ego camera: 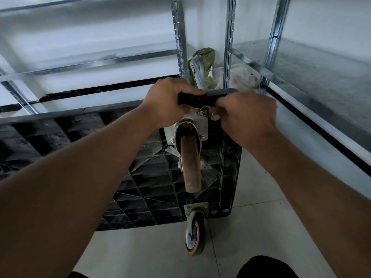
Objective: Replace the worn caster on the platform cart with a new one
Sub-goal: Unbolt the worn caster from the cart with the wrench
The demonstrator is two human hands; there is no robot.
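Note:
The black platform cart (152,177) stands on its side with its ribbed underside facing me. A caster (190,157) with a brown wheel and a silver mounting plate sits near the cart's upper edge. A second caster (195,231) with a grey hub and orange tread hangs at the lower edge. My left hand (170,101) grips the cart's top edge beside the upper caster's plate. My right hand (247,115) pinches a small nut and washer (203,112) at the plate's top corner with its fingertips.
Galvanised shelving uprights (179,37) and shelves surround the cart at the back and right. A green bag (204,63) and a pale plastic bag (241,77) lie behind the cart, beside its folded metal handle (197,73). Pale floor tiles (251,227) lie below.

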